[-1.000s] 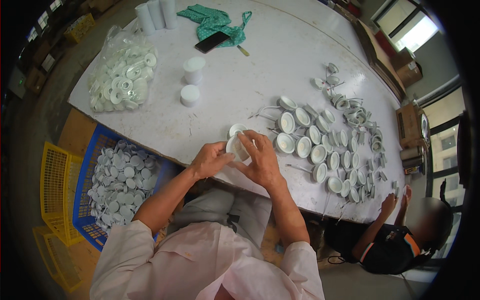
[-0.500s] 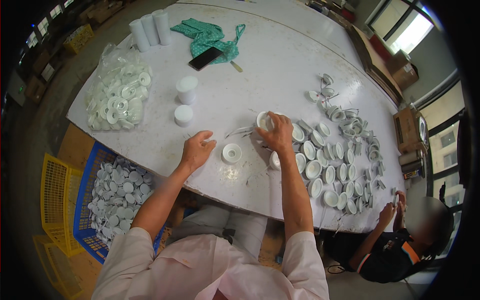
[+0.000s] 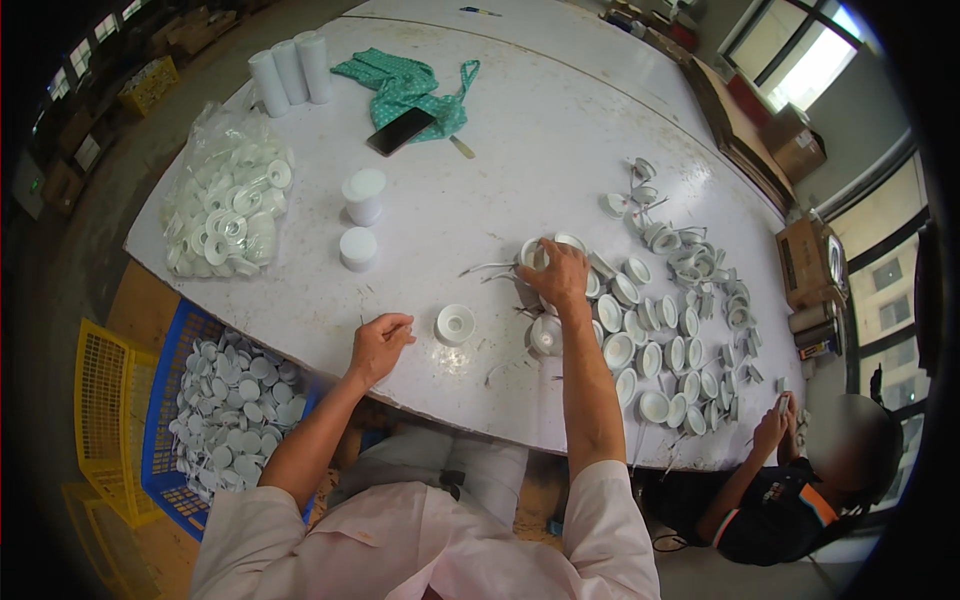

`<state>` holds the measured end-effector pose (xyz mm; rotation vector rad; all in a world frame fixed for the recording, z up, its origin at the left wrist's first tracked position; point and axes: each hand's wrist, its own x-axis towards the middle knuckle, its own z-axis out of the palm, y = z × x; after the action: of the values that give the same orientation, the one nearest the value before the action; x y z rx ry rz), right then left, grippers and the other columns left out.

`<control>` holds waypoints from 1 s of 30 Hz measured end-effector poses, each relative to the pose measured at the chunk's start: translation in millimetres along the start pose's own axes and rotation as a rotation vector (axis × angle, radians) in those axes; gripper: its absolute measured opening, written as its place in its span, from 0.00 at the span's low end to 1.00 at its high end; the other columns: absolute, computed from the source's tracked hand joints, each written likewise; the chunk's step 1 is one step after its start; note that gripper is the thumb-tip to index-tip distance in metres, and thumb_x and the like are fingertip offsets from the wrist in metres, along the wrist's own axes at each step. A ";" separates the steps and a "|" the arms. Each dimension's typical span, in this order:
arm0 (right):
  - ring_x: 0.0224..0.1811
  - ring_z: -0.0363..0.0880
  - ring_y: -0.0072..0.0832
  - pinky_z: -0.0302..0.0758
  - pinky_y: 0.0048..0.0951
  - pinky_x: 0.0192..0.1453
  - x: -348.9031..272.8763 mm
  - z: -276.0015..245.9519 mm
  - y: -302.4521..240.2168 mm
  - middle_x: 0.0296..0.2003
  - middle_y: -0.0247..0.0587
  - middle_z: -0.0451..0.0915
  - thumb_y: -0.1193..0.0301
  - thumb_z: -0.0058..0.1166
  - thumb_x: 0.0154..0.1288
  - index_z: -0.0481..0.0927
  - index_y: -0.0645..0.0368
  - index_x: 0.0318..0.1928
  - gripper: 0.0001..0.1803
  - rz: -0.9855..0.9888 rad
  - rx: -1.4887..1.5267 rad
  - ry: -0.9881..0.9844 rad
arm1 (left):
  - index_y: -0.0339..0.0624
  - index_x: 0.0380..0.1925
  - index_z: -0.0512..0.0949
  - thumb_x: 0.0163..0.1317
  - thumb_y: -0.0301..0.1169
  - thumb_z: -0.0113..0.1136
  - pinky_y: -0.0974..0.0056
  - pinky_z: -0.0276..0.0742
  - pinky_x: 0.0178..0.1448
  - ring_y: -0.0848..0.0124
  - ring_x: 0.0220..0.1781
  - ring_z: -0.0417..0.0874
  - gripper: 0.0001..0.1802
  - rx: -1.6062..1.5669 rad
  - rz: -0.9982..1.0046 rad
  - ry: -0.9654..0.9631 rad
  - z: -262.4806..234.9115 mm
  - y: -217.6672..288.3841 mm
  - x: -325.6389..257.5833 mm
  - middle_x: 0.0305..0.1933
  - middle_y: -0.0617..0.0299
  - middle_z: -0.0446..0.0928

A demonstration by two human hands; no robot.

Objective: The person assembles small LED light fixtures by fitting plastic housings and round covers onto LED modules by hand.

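White round desk (image 3: 480, 180) carries everything. Blue crate (image 3: 165, 400) beside your left knee holds white caps; clear bag (image 3: 225, 205) on desk holds more. Your right hand (image 3: 555, 275) reaches into spread of white fittings (image 3: 665, 330), grip curled over one. Your left hand (image 3: 378, 345) rests at desk edge, fingers pinched together, contents unclear. Single white fitting (image 3: 455, 323) lies between hands, open side up.

Packages and screens on and beside the white round table
Clear plastic bag of white round caps (image 3: 228, 208) lies at table's left edge; dark rectangular phone, screen blank (image 3: 400, 131), rests on green cloth at far side; brown cardboard boxes (image 3: 808, 262) stand on floor right of table, another (image 3: 797, 152) further back near window
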<state>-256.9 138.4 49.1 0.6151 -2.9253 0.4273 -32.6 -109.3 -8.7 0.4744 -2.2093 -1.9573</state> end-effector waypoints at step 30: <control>0.38 0.85 0.43 0.78 0.36 0.46 142.6 -21.9 191.5 0.36 0.53 0.85 0.59 0.60 0.56 0.70 0.68 0.60 0.35 0.390 0.380 0.402 | 0.28 0.44 0.78 0.63 0.17 0.51 0.69 0.79 0.45 0.69 0.39 0.85 0.11 0.015 0.141 0.074 -1.0 -16.4 -15.3 0.40 0.53 0.82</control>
<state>-464.0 259.3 47.4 -0.0271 -2.5741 1.0308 -15.8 -106.8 -23.3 0.3749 -2.1508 -1.8244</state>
